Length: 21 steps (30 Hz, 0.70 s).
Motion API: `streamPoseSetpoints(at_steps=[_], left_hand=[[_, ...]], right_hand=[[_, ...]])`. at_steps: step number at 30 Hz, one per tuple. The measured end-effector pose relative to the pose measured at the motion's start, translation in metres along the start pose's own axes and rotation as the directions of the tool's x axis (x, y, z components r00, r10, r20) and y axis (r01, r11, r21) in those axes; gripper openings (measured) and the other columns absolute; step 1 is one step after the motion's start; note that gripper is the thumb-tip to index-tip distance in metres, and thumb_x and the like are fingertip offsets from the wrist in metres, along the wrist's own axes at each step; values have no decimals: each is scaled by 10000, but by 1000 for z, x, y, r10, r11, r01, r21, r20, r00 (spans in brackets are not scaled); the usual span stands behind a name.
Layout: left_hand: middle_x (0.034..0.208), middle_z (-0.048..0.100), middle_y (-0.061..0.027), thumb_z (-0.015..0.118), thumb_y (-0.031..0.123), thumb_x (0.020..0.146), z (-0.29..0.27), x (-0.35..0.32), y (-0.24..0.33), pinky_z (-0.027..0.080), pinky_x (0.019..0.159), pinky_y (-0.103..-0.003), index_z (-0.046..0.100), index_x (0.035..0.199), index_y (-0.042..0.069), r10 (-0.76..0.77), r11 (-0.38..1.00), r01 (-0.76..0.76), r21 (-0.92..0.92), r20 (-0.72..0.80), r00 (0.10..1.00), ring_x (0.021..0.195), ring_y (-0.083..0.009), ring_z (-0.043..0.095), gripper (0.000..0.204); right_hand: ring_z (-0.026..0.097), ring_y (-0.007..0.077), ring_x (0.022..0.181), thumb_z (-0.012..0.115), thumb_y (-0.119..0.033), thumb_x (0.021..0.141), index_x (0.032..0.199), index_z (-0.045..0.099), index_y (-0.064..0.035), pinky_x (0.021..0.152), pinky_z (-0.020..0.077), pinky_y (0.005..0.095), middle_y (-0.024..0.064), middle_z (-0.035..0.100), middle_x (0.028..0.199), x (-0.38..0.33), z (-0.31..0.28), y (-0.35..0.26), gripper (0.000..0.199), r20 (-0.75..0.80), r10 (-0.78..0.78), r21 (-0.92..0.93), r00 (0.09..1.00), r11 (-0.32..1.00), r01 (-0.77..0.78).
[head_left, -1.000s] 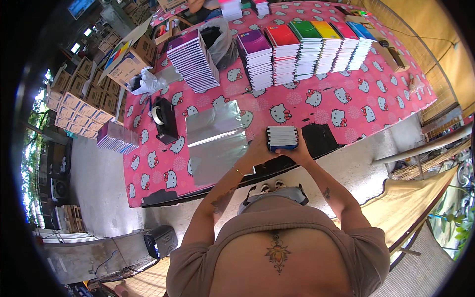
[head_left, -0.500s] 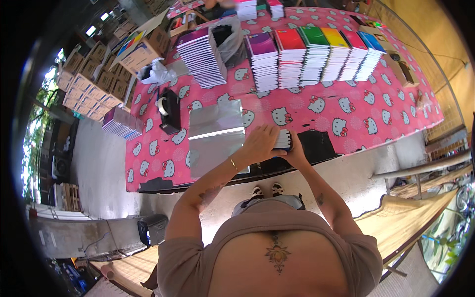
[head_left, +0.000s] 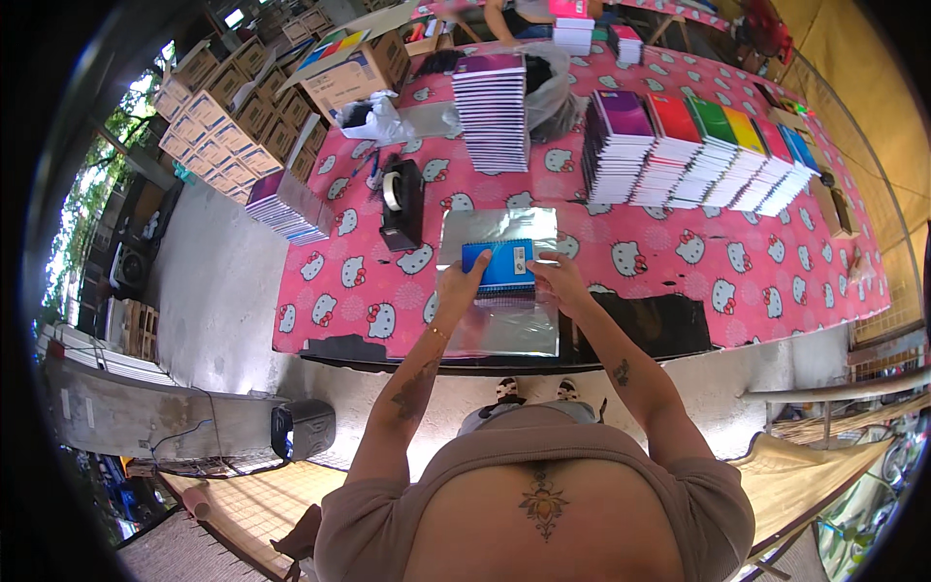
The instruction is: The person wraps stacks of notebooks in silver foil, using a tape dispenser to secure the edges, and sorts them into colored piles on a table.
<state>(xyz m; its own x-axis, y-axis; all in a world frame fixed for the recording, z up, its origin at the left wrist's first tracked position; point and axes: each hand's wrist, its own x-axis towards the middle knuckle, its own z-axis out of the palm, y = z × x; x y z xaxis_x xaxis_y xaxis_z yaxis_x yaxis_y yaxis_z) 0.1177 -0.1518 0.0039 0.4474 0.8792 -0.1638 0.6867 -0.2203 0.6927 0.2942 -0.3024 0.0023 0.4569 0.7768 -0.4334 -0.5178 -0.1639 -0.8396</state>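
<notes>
A blue spiral notebook [head_left: 498, 262] with a white label is in front of me, over a clear shiny plastic sheet [head_left: 514, 335]. Its black coil edge faces me, and more coils show under it, as of a small stack. My left hand [head_left: 464, 283] grips its left side, thumb on the cover. At the right edge my right hand [head_left: 562, 283] holds it with fingers and thumb. The undersides of both hands are hidden. Left of the sheet stands a black tape dispenser [head_left: 401, 209] with a roll of tape.
Stacked notebooks in purple [head_left: 617, 145], red, green, yellow, pink and blue line the far right. A tall notebook stack [head_left: 490, 116] stands beside a grey plastic bag [head_left: 562, 97]. Cartons [head_left: 228, 136] are piled left. Another person's arm [head_left: 500, 21] shows across the pink-covered table [head_left: 669, 247].
My hands have carried the notebooks from the table's front edge, right of the sheet, onto it. The blue cover now faces up. The whole view has shifted.
</notes>
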Motion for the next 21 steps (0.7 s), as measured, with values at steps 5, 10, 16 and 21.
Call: streamPoseSetpoints(at_steps=[5,10,16,21], left_hand=[[985,675,-337,516,760,851,3,17,-8,517,846,-531,689,957,-92,90,984,-67,165,-132,987,948,-474,667,875],[984,676,-327,420,664,959,2,20,-18,502,839,-565,680,973,-55,77,996,-72,49,-98,992,948,-478,662,765],[871,680,-184,591,432,955,-20,6,-54,526,737,-477,670,949,47,77,965,-105,-240,-121,990,780,-372,656,393],[887,652,-87,720,175,844,-52,-30,-109,516,685,-371,656,922,76,640,752,-650,-108,355,682,751,-259,625,141]], right_hand=[[604,120,734,815,-290,832,1282,515,40,547,471,250,67,644,920,15,12,14,633,-152,-32,-277,988,961,-11],[583,90,728,758,-422,878,1226,568,25,606,463,211,30,628,888,13,7,19,597,-134,-77,-323,988,946,30],[595,103,745,726,-218,905,1092,641,-22,638,494,267,12,647,890,-5,-17,43,284,23,-301,-433,953,857,281],[677,243,784,727,-85,826,1020,716,-96,677,521,374,71,710,853,-46,-16,63,195,655,-353,-630,668,234,741]])
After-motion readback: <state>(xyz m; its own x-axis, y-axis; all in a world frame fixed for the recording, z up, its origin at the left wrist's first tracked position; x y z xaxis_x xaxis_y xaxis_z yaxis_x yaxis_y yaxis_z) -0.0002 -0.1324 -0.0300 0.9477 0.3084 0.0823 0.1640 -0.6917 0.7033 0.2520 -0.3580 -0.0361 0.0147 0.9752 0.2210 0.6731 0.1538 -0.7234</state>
